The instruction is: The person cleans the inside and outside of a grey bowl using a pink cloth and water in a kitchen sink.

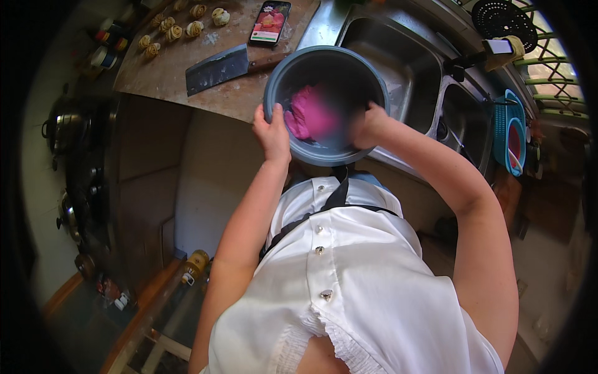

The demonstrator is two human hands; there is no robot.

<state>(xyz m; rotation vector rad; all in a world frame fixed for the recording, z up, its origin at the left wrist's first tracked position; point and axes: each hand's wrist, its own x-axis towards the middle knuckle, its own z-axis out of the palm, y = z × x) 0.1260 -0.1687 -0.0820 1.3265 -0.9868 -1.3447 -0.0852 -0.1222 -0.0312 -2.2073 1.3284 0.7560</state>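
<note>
Bowl (327, 68) w/ pink dough (308, 115), left hand (272, 132) gripping rim, right hand (367, 124) blurred, grip unclear, cleaver (218, 68) nearby.

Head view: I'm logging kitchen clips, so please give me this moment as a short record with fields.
left hand: left hand grips the near-left rim of the grey bowl
right hand: right hand reaches over the rim into the bowl, blurred
bowl contents: pink dough
bowl place: at the counter's front edge, beside the steel sink
on counter: cleaver, phone, shaped dough rolls
right of sink: blue basket
</note>
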